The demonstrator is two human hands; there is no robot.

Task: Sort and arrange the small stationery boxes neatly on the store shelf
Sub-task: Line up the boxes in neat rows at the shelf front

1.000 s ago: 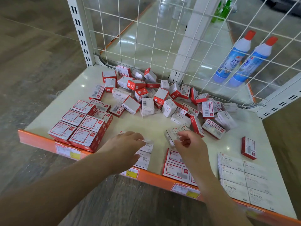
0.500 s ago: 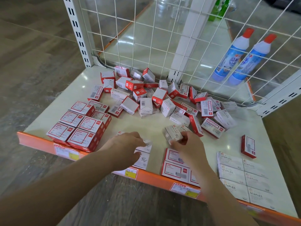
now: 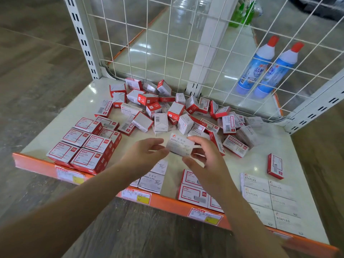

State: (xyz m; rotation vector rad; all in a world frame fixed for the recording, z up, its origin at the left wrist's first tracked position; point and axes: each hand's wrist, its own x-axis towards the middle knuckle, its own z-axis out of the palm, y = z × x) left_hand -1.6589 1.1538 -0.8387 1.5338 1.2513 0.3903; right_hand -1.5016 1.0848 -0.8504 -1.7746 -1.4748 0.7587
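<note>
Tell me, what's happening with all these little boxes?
A person is sorting stationery boxes on a store shelf. Both hands hold a white paper clips box above the shelf: the right hand grips it, and the left hand touches its end. Neat groups line the front edge, including red paper clip boxes and white staples boxes. A jumbled pile waits behind.
</note>
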